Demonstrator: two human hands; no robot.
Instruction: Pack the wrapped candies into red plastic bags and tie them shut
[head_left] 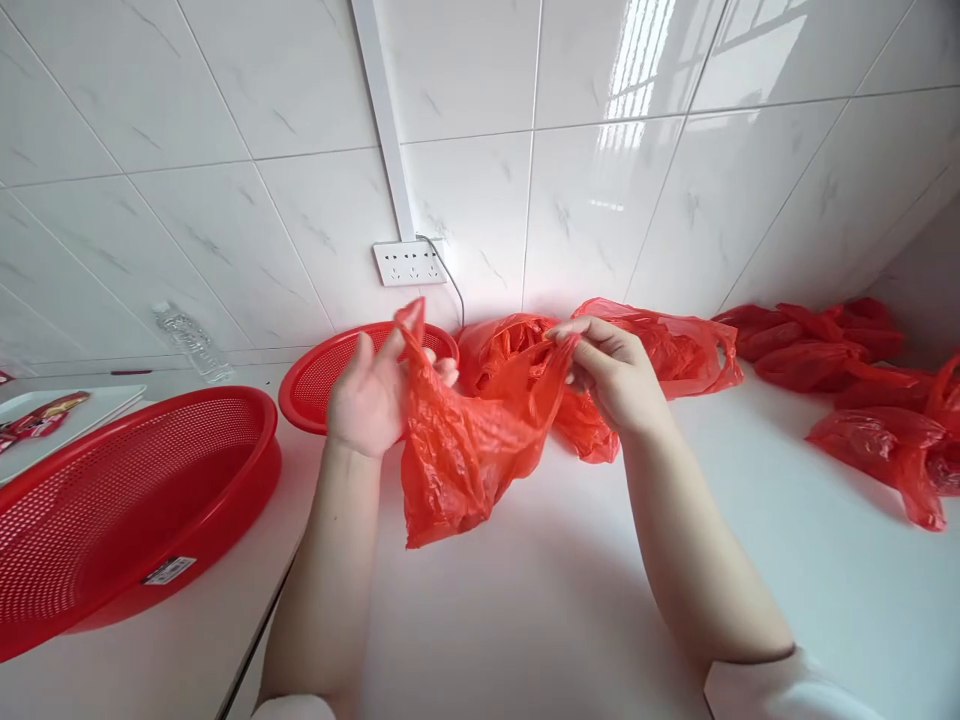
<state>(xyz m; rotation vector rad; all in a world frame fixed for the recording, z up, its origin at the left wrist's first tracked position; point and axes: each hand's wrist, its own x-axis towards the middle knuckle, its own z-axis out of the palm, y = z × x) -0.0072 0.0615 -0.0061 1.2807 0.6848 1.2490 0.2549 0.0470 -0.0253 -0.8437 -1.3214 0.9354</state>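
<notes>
A thin red plastic bag (469, 440) hangs in front of me above the white table, crumpled and seemingly without contents. My right hand (619, 375) pinches its right upper corner between thumb and fingers. On the other side, my left hand (371, 395) is turned palm up with thumb and fingers apart, touching the bag's left upper part. Some of the left fingers are hidden behind the plastic, and the raised corner of the bag is slightly blurred. Just behind this bag lies a heap of red plastic bags (510, 340).
A large red perforated basket (247, 420) stands at left, a smaller red basket (315, 370) behind it. Near the wall lie a clear plastic bottle (195, 345) and a white tray (112, 395) with a red packet (49, 415). More red bags (817, 350) lie right. A power socket (409, 264) is on the wall.
</notes>
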